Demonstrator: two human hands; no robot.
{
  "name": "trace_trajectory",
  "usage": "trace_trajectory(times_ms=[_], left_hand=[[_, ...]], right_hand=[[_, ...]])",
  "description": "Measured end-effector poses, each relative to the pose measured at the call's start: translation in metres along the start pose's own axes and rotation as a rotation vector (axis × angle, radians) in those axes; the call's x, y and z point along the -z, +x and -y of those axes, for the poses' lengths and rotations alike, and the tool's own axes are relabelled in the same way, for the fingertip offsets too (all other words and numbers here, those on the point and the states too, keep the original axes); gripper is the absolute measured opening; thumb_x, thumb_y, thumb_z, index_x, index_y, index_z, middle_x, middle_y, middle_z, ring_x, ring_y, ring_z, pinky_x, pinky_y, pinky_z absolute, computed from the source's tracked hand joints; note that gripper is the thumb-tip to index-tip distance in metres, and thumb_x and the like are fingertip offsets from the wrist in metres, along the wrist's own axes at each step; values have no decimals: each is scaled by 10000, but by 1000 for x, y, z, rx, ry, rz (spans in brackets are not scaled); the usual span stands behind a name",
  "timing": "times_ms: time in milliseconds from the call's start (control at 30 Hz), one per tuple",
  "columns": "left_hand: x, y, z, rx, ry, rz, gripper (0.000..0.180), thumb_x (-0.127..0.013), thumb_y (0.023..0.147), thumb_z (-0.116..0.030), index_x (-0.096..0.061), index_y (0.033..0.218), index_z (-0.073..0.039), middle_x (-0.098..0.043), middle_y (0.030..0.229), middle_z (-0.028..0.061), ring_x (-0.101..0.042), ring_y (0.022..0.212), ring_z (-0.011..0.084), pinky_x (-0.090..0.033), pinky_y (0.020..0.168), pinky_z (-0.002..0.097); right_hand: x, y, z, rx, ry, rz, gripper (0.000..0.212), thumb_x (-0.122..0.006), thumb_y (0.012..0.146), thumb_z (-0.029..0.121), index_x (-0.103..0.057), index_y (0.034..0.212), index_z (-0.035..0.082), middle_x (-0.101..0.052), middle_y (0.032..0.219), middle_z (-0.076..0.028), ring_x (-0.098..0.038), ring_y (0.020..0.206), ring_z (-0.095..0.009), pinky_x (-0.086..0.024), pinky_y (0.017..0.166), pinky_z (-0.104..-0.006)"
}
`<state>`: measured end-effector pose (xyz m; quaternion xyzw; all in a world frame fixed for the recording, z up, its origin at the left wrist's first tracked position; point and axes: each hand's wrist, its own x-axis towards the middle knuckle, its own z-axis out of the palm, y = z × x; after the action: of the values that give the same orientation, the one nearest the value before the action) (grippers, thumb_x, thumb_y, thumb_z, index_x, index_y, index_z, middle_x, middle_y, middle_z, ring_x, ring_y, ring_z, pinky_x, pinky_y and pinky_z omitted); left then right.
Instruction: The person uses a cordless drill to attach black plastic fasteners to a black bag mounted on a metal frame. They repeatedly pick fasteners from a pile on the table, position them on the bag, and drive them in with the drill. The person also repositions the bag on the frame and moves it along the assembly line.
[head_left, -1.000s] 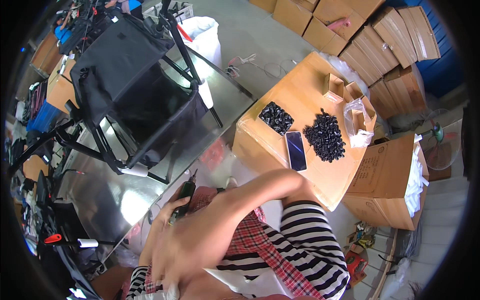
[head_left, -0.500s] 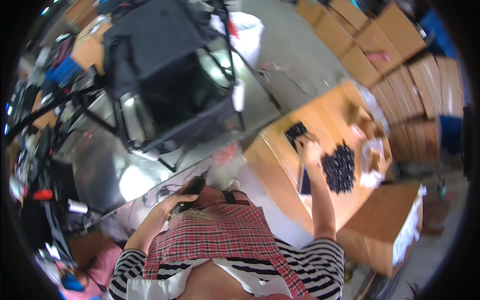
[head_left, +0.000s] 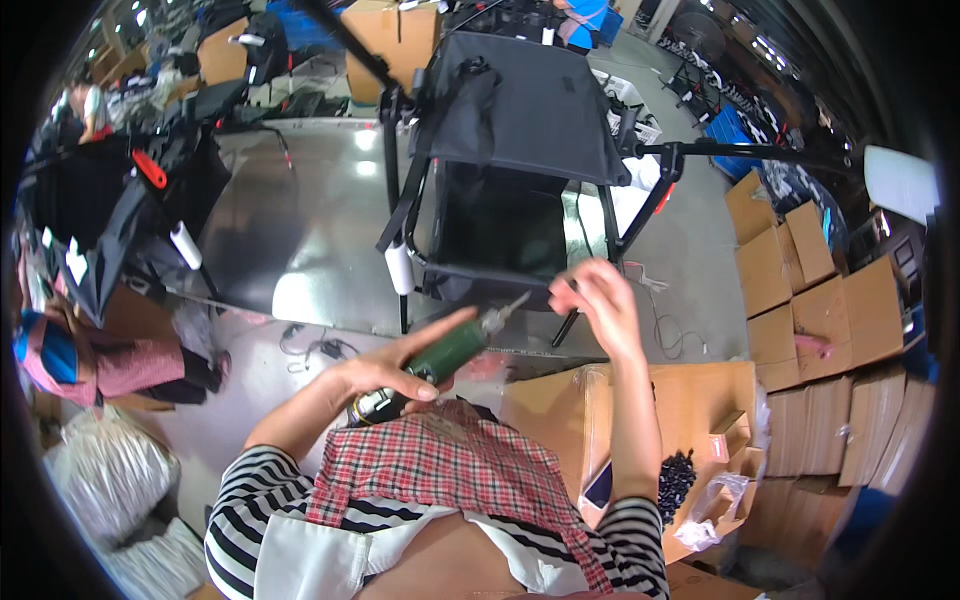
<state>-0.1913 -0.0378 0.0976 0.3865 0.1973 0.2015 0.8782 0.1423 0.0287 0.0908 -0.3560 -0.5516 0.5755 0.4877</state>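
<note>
My left hand [head_left: 385, 372] is wrapped round a green electric screwdriver [head_left: 447, 352], its bit pointing up and to the right. Just right of the bit tip is my right hand [head_left: 606, 310], raised with thumb and fingers drawn together. Whatever sits between those fingers is too small and blurred to name. Ahead of both hands stands a black fabric folding chair [head_left: 530, 110] with a black tube frame, on a shiny metal table [head_left: 330, 255]. A pile of small black parts [head_left: 676, 485] lies on a cardboard surface [head_left: 700, 395] below my right forearm.
A dark flat device [head_left: 598, 488] and a small open carton [head_left: 735, 440] with a plastic bag [head_left: 715, 505] are on the cardboard surface. Stacked cardboard boxes [head_left: 822, 320] stand at right. Another person [head_left: 130, 365] is at left, near white sacks [head_left: 110, 465].
My right hand has left the black parts on the cardboard and come up beside the bit. The screwdriver has been raised in my left hand. My view has turned towards the chair.
</note>
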Motion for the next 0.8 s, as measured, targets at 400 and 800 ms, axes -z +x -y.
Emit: trace_trajectory(times_ms=[400, 800], left_hand=[[33, -65, -42, -395, 89, -83, 1220, -846, 739, -95, -14, 1621, -230, -551, 860, 73, -572, 630, 104, -479, 563, 233], [103, -71, -63, -406, 213, -84, 1181, -842, 786, -137, -11, 1622, -212, -576, 900, 53, -579, 638, 99, -480, 588, 243]], right_hand=[[-127, 136, 31, -181, 228, 448, 67, -479, 1036, 125, -491, 1028, 60, -696, 988, -270, -740, 839, -334, -628, 744, -426], [-168, 174, 29, -225, -259, 202, 54, -498, 1005, 39, -518, 979, -4, -694, 828, -206, -734, 721, -301, -622, 651, -369]])
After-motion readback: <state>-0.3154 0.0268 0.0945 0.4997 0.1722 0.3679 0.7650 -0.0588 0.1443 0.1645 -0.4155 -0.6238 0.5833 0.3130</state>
